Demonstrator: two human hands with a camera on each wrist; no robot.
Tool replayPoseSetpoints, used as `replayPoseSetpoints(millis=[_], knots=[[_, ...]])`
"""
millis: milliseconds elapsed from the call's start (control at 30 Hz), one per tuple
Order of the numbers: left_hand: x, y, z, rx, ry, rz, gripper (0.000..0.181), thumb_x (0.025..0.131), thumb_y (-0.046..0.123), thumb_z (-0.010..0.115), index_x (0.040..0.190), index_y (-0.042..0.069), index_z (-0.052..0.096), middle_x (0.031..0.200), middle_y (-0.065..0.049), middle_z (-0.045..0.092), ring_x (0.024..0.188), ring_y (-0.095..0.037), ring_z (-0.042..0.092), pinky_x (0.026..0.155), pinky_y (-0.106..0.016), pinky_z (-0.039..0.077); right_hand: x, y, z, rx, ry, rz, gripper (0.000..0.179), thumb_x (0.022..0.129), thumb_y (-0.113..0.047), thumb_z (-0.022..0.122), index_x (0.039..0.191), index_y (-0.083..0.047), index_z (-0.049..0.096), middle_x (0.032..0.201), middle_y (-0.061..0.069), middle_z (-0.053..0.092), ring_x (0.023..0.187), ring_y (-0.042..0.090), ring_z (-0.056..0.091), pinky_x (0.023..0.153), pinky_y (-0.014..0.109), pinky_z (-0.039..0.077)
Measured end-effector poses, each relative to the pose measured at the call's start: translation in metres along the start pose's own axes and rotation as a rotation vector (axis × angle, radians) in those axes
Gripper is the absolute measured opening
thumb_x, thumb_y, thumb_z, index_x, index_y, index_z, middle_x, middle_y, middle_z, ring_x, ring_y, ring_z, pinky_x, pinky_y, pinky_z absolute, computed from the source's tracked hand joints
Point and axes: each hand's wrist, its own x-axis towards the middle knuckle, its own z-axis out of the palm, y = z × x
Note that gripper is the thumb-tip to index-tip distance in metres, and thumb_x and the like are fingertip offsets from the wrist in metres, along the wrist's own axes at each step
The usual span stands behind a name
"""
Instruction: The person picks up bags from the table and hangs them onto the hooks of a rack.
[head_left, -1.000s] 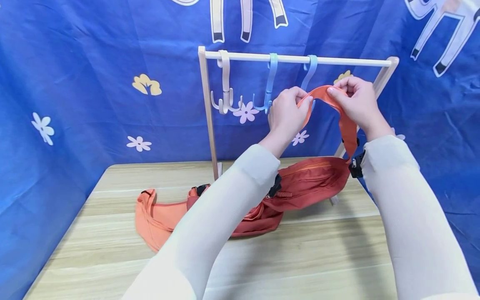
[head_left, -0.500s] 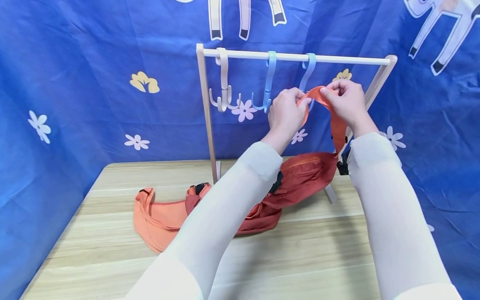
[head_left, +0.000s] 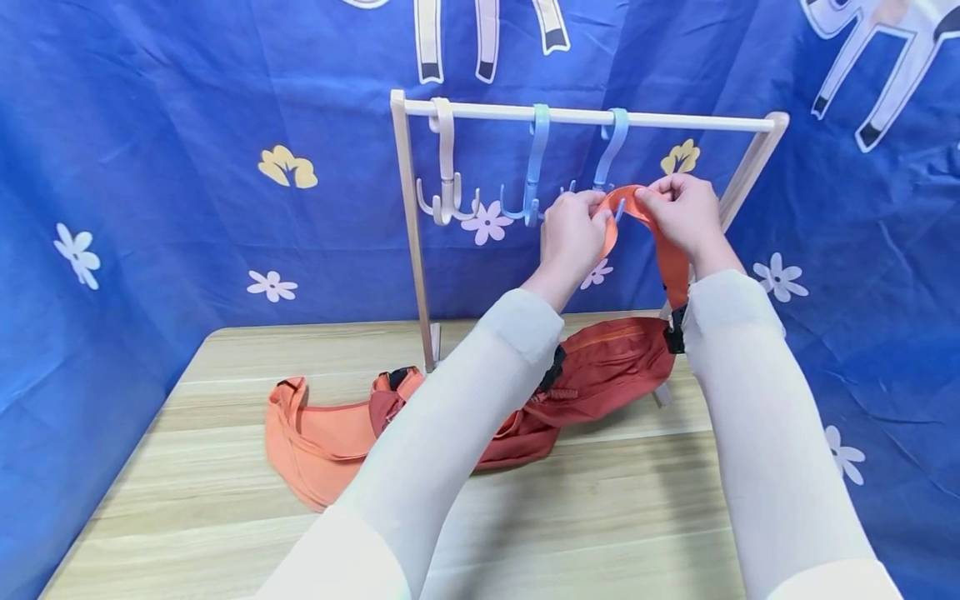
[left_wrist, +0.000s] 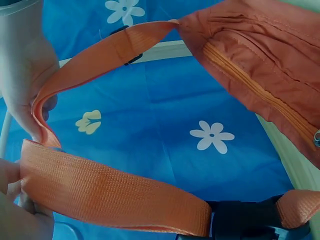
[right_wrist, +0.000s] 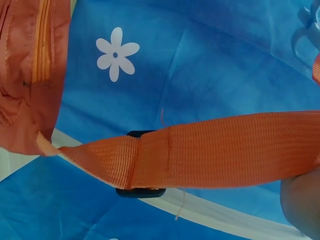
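My left hand (head_left: 568,236) and right hand (head_left: 686,215) pinch an orange webbing strap (head_left: 672,267), raised in an arch between them. The strap belongs to a red zippered bag (head_left: 611,358), whose right end lifts off the table. Right behind the arch hangs the rightmost blue hook (head_left: 617,143); one of its prongs shows just under the strap. In the left wrist view, a black buckle (left_wrist: 245,217) sits along the strap. A black slider (right_wrist: 141,192) shows on it in the right wrist view. My left forearm hides part of the bag.
A white-barred wooden rack (head_left: 697,122) stands at the back of the table (head_left: 600,517). It also carries a white hook (head_left: 446,158) and another blue hook (head_left: 537,158). An orange padded piece (head_left: 315,450) lies at the left. Blue printed cloth (head_left: 172,208) surrounds the table.
Both hands stay on the strap. The right hand has moved left and slightly down, bringing the strap's arch lower beside the rightmost hook. The bag's right end has shifted left.
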Motion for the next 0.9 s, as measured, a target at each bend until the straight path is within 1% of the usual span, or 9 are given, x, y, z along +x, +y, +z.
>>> replayPoseSetpoints(millis=[100,233,433,533,600,667,767,900], knots=[[-0.002,-0.003,0.001,-0.041,-0.021,-0.008,0.030,0.096,0.019,0.058,0.125,0.015,0.065,0.101,0.000,0.060,0.083,-0.011,0.055,0.067,-0.016,0.048,0.000,0.003,0.002,-0.008,-0.014,0.017,0.039,0.091,-0.045,0.060,0.105,-0.009,0.063,0.081,0.002,0.055,0.077,0.015,0.051,0.070,0.027,0.044],[-0.004,-0.005,0.004,-0.045,-0.043,0.010,0.032,0.096,0.016,0.056,0.128,0.014,0.063,0.104,-0.002,0.060,0.087,-0.012,0.054,0.069,-0.017,0.047,-0.001,0.007,0.003,-0.014,-0.022,0.032,0.039,0.092,-0.046,0.058,0.105,-0.009,0.062,0.082,0.003,0.055,0.077,0.015,0.051,0.072,0.029,0.044],[-0.007,-0.006,0.008,0.044,-0.076,0.066,0.041,0.096,0.012,0.054,0.137,0.013,0.053,0.118,-0.007,0.056,0.098,-0.016,0.054,0.082,-0.019,0.045,-0.001,0.012,0.006,0.014,-0.016,0.052,0.036,0.093,-0.045,0.057,0.103,-0.010,0.060,0.082,0.002,0.053,0.078,0.015,0.049,0.071,0.029,0.042],[-0.009,-0.008,0.011,0.029,-0.112,0.069,0.044,0.096,0.009,0.054,0.139,0.013,0.050,0.120,-0.009,0.053,0.096,-0.018,0.058,0.074,-0.020,0.050,-0.001,0.016,0.006,0.010,-0.013,0.044,0.035,0.094,-0.042,0.055,0.104,-0.009,0.060,0.082,0.002,0.051,0.077,0.014,0.048,0.068,0.028,0.041],[-0.010,-0.010,0.013,0.038,-0.129,0.079,0.045,0.095,0.008,0.055,0.140,0.014,0.050,0.119,-0.009,0.054,0.096,-0.018,0.058,0.073,-0.019,0.050,-0.002,0.019,0.006,0.003,-0.004,0.030,0.036,0.095,-0.040,0.054,0.105,-0.006,0.059,0.083,0.002,0.051,0.077,0.014,0.047,0.067,0.027,0.040],[-0.011,-0.012,0.014,0.052,-0.145,0.091,0.045,0.095,0.009,0.056,0.139,0.014,0.051,0.117,-0.008,0.055,0.096,-0.018,0.059,0.074,-0.020,0.050,-0.002,0.023,0.006,-0.003,0.006,0.019,0.037,0.096,-0.039,0.054,0.107,-0.004,0.059,0.084,0.002,0.051,0.076,0.013,0.047,0.065,0.026,0.040],[-0.012,-0.016,0.014,0.099,-0.138,0.119,0.045,0.094,0.012,0.059,0.138,0.013,0.052,0.117,-0.007,0.057,0.102,-0.014,0.058,0.085,-0.019,0.044,-0.002,0.027,0.005,0.000,0.013,0.010,0.037,0.097,-0.036,0.053,0.109,-0.001,0.058,0.087,0.003,0.051,0.077,0.013,0.047,0.065,0.025,0.040],[-0.014,-0.021,0.014,0.049,-0.152,0.098,0.045,0.093,0.015,0.061,0.137,0.012,0.053,0.119,-0.007,0.057,0.101,-0.011,0.061,0.083,-0.020,0.047,-0.004,0.033,0.003,0.004,0.000,0.001,0.037,0.097,-0.032,0.054,0.115,0.000,0.056,0.095,0.008,0.053,0.081,0.014,0.048,0.073,0.027,0.043]])
